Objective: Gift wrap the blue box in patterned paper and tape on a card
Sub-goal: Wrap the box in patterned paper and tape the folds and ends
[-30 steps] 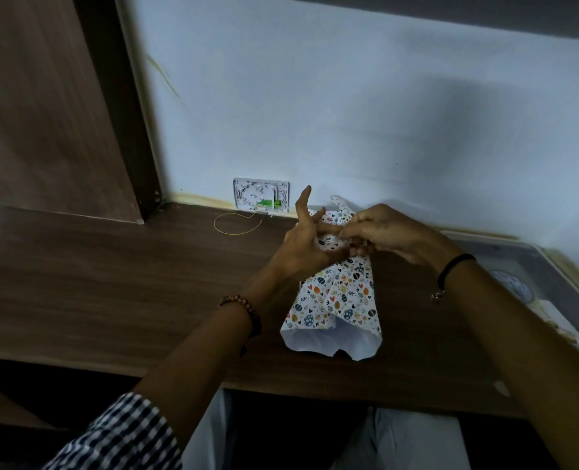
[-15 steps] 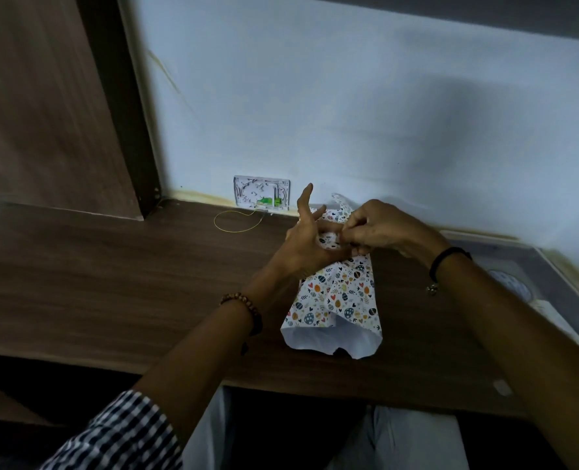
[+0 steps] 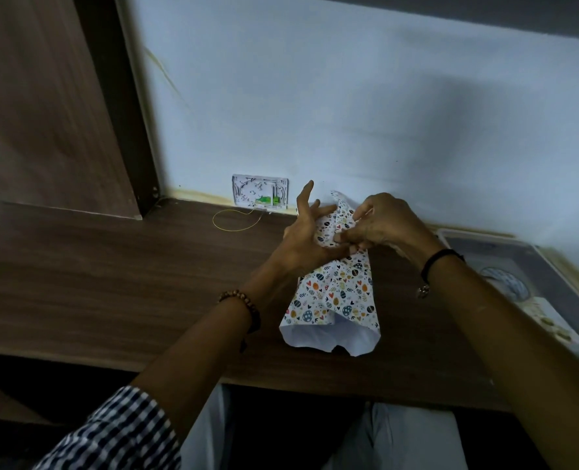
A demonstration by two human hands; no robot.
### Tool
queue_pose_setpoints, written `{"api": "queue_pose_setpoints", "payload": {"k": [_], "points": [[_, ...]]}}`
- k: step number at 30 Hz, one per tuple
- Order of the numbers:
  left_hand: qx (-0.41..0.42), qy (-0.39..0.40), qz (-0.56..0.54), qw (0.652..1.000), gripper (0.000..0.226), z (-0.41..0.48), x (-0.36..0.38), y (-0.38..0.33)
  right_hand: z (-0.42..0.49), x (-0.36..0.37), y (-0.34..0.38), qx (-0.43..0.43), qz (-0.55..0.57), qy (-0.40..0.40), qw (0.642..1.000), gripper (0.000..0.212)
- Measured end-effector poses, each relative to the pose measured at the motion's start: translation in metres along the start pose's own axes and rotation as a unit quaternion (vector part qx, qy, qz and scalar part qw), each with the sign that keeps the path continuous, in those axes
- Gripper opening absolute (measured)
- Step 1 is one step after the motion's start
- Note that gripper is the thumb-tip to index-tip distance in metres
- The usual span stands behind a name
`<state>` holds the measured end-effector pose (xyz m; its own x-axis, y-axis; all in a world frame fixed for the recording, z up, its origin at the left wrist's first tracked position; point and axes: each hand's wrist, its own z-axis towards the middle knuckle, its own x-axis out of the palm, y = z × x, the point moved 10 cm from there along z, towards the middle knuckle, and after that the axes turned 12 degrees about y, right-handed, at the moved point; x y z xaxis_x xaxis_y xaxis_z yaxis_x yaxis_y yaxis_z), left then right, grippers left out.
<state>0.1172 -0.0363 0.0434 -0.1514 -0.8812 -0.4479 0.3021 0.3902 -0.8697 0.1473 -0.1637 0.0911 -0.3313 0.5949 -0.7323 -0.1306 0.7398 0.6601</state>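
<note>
Our right hand [image 3: 386, 225] pinches the patterned paper [image 3: 335, 293] at its far end while our left hand [image 3: 301, 242] presses it, fingers splayed. Its open white edge lies near the surface's [image 3: 111, 283] front edge, beside a tray [image 3: 505, 252].

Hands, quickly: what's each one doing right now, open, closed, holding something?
Left hand: open, fingers splayed straight, resting against the patterned paper.
Right hand: closed, fingers pinching a fold of the patterned paper.

Thin patterned paper [image 3: 335, 293], matt, plain white inside. Dark wood-grain desk [image 3: 111, 283], smooth, faintly sheened. Checked cloth sleeve [image 3: 118, 432]. Wooden-looking bead bracelet [image 3: 244, 303]. Matt painted wall [image 3: 349, 96].
</note>
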Motion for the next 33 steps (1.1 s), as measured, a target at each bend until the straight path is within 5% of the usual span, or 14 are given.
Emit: {"api": "queue_pose_setpoints", "payload": {"k": [6, 17, 25, 33], "points": [[0.0, -0.009, 0.003, 1.0, 0.129, -0.001, -0.001, -0.002, 0.0, 0.001, -0.021, 0.027, 0.089, -0.023, 0.995, 0.037], [-0.041, 0.002, -0.085, 0.996, 0.124, -0.005, 0.0, 0.007, -0.02, 0.007, -0.035, -0.058, 0.144, -0.073, 0.985, 0.031], [-0.048, -0.048, -0.185, 0.98, 0.057, -0.025, -0.01, 0.022, -0.036, 0.008, -0.037, -0.097, 0.169, -0.108, 0.975, 0.028], [-0.025, -0.068, -0.13, 0.989, 0.038, -0.068, -0.01, 0.03, -0.063, 0.013, -0.046, -0.127, 0.164, -0.135, 0.969, 0.019]]}}
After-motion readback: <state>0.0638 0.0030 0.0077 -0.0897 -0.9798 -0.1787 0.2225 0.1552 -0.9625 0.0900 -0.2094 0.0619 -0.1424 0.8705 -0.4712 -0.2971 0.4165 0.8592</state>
